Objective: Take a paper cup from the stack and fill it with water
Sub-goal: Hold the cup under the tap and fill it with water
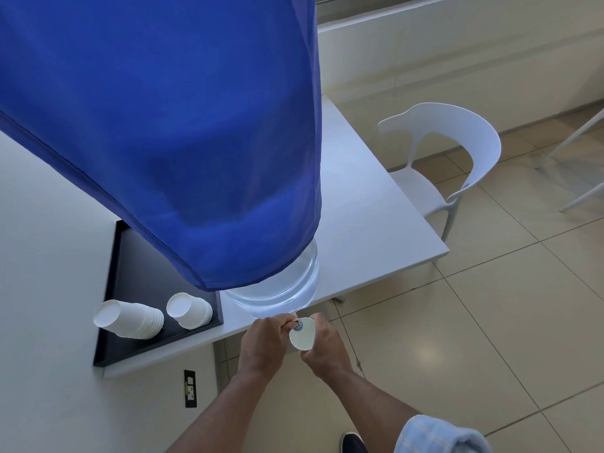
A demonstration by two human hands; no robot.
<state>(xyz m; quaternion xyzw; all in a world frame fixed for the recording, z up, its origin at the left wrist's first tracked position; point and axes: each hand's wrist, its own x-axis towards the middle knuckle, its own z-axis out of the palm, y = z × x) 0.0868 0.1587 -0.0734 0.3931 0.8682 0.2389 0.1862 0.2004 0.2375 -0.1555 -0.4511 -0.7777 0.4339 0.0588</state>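
A large clear water bottle (294, 286) stands at the white table's front edge, mostly hidden under a blue cloth cover (170, 125). Its small tap (298, 325) juts out over the floor. My left hand (264, 346) pinches the tap. My right hand (323, 349) holds a white paper cup (302, 337) right under the tap, its mouth facing up. Whether water is running cannot be made out. Two stacks of upside-down paper cups, one larger (129, 318) and one smaller (189, 310), stand on a black tray (130, 266) to the left of the bottle.
The white table (369, 207) ends just behind my hands. A white plastic chair (457, 165) stands to the right on the tiled floor. A wall socket (190, 389) sits low on the wall at left. My dark shoe (353, 443) shows at the bottom.
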